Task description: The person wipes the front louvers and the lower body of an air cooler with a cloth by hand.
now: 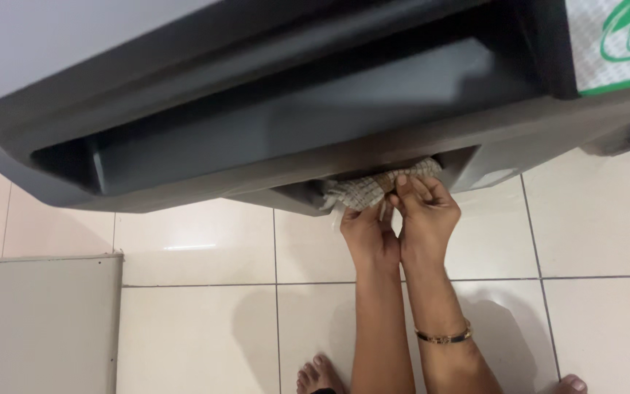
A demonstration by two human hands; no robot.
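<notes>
down at the far left, a pale cabinet panel point(41, 321) stands on the white tiled floor point(198, 248). above it a dark grey machine point(257, 95) spans the far side, with a long recess along its front. to the right of centre, the left hand point(368, 237) curls shut on the lower edge of a checked cloth point(364, 191) bunched at the machine's lower slot. just beside it, touching, the right hand point(426, 211) pinches the cloth's right end with bent fingers, a gold bangle point(444, 336) on its wrist. bare toes point(319, 376) show near the bottom
</notes>
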